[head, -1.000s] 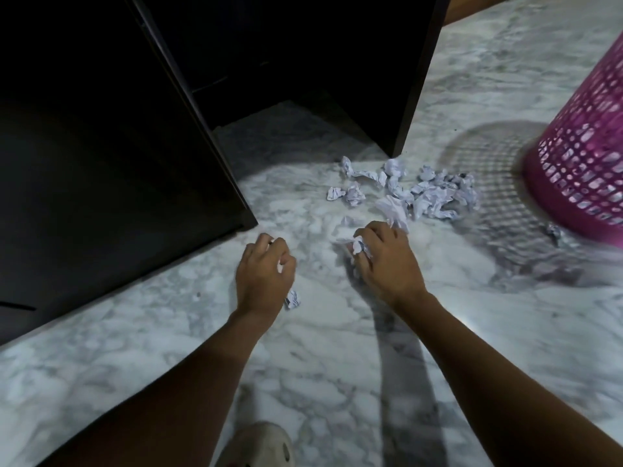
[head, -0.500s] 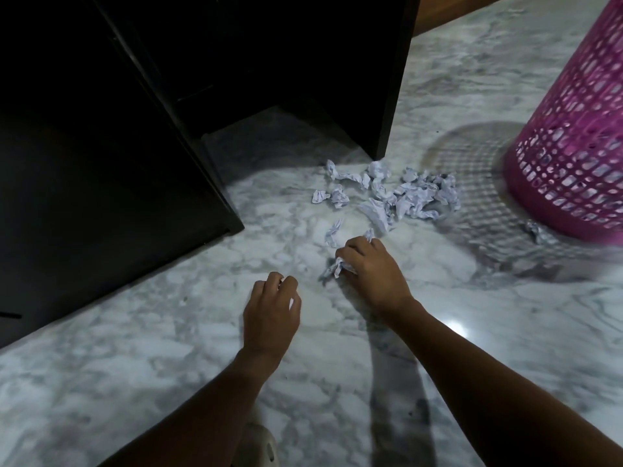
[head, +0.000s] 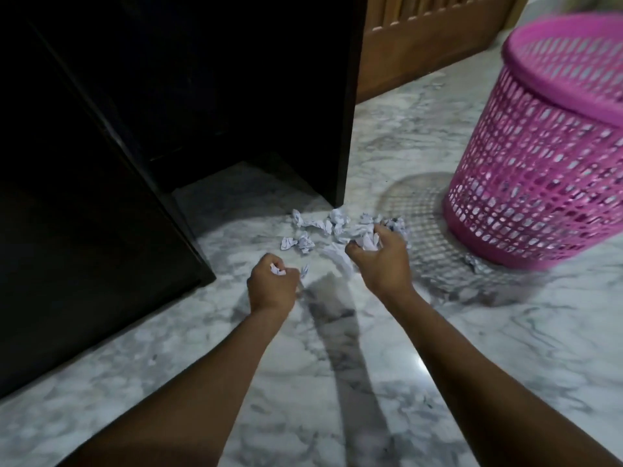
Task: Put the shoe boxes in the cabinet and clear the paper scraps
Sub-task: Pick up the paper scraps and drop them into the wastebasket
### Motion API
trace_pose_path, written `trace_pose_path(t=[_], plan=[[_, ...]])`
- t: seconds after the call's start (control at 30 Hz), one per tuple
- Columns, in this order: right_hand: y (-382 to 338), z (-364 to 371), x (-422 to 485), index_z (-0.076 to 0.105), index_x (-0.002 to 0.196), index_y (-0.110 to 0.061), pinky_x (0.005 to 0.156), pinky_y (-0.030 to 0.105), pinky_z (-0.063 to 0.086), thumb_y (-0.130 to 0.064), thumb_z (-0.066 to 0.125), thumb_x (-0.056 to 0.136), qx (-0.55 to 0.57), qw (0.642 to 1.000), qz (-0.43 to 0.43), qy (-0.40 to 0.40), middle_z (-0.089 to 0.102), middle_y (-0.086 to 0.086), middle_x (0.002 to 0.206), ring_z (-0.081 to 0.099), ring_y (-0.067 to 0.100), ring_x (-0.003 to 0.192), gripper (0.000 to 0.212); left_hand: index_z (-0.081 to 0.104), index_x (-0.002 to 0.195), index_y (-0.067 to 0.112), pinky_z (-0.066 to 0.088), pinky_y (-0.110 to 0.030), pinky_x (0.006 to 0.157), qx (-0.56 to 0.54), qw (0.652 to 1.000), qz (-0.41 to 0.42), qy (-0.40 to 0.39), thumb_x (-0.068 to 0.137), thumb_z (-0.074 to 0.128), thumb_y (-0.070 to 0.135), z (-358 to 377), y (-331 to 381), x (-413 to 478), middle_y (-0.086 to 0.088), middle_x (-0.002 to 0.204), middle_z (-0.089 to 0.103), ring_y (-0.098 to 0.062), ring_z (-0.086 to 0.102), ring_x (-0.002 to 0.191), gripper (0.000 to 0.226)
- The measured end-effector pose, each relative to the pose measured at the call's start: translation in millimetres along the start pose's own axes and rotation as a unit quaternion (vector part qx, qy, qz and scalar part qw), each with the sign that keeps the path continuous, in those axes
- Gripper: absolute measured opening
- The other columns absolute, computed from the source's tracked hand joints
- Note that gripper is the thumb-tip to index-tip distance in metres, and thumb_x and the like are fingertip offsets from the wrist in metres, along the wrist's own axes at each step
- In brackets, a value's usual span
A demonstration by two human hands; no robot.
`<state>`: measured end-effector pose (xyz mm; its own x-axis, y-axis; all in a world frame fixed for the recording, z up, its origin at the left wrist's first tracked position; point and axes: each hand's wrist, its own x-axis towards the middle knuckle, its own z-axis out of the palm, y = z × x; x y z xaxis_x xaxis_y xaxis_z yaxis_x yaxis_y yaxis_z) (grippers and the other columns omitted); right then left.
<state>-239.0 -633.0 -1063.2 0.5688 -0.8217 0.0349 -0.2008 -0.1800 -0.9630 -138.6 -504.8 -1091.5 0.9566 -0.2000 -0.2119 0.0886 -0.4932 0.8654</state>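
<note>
Several crumpled white paper scraps (head: 320, 227) lie in a loose pile on the marble floor (head: 337, 382), just in front of the dark cabinet (head: 188, 96). My left hand (head: 273, 288) is a fist with a small scrap pinched inside it, white paper showing at the knuckles. My right hand (head: 381, 261) is curled around a bunch of scraps at the right end of the pile. One stray scrap (head: 473, 262) lies by the basket's foot. No shoe boxes are in view; the cabinet's inside is too dark to see.
A pink plastic mesh basket (head: 539, 170) stands on the floor at the right, close to the pile. A dark cabinet door or panel (head: 67, 230) juts out at the left. Wooden panelling (head: 421, 38) runs behind.
My right hand moved forward into the pile and closed around a bunch of scraps. My left hand lifted a scrap from the floor. The view tipped up, showing more of the basket.
</note>
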Motion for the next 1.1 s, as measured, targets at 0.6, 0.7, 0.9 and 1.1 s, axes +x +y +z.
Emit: trace_pose_path(t=[0.6,0.7,0.9,1.1], plan=[[-205.0,-309.4,150.4,0.064,0.074,-0.013,0.052,0.024,0.046,-0.015,0.064,0.075,-0.229,0.94,-0.119,0.221,0.065,-0.003,0.06,0.053,0.008,0.051,0.002,0.046,0.066,0.021,0.037,-0.03,0.054,-0.22,0.892,0.28,-0.278,0.08,0.065,0.009,132.6,388.6,-65.5,0.0,0.058,0.049,-0.018,0.05,0.057,0.026],[-159.4,-340.1,164.8,0.06,0.07,-0.019,0.057,0.024,0.044,-0.012,0.065,0.081,-0.245,0.945,-0.047,0.21,0.059,-0.003,0.062,0.058,0.018,0.059,0.014,0.048,0.073,0.018,0.039,-0.027,0.052,-0.189,0.89,0.302,-0.286,0.082,0.064,0.01,186.4,396.2,-81.6,-0.002,0.061,0.051,-0.019,0.051,0.058,0.019],[-106.8,-358.6,187.8,0.051,0.134,-0.012,0.081,0.026,0.049,-0.018,0.071,0.084,-0.236,0.962,0.048,0.127,0.062,0.012,0.119,0.062,0.025,0.101,0.054,0.051,0.11,0.02,0.044,-0.016,0.045,-0.008,0.895,0.312,-0.319,0.093,0.059,0.032,245.8,392.6,-80.0,-0.005,0.088,0.063,-0.016,0.058,0.062,0.022],[-99.5,-359.0,175.9,0.041,0.144,-0.018,0.11,0.042,0.038,-0.032,0.075,0.082,-0.34,0.931,0.091,0.101,0.038,0.02,0.148,0.048,0.034,0.128,0.072,0.065,0.12,0.022,0.049,-0.035,0.096,0.283,0.762,0.452,-0.367,0.098,0.045,0.04,228.2,379.7,-62.6,0.002,0.127,0.064,-0.016,0.061,0.111,0.035]])
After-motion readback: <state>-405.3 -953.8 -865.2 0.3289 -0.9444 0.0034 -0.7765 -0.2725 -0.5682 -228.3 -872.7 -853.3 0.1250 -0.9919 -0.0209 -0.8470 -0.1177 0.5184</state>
